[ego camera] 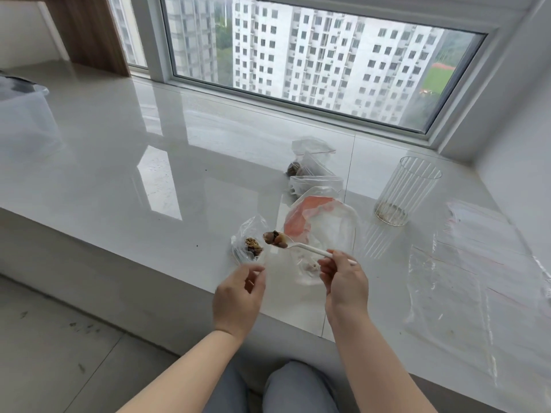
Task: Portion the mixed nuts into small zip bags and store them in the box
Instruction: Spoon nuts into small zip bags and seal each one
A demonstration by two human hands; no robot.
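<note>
A small clear zip bag (248, 244) with some nuts in it lies near the front edge of the white sill. My left hand (238, 295) pinches the bag's near rim with curled fingers. My right hand (343, 283) grips the handle of a white plastic spoon (307, 248). The spoon's bowl carries mixed nuts (275, 238) just right of the small bag's mouth. Behind the spoon lies the large clear nut bag (323, 231) with an orange label. A clear plastic box (25, 123) stands at the far left.
Three small bags (311, 166), at least one holding nuts, lie behind the large bag. A ribbed glass cup (405, 190) with crumbs at its bottom stands to the right. A pile of flat empty zip bags (477, 269) covers the sill's right side. The window is behind.
</note>
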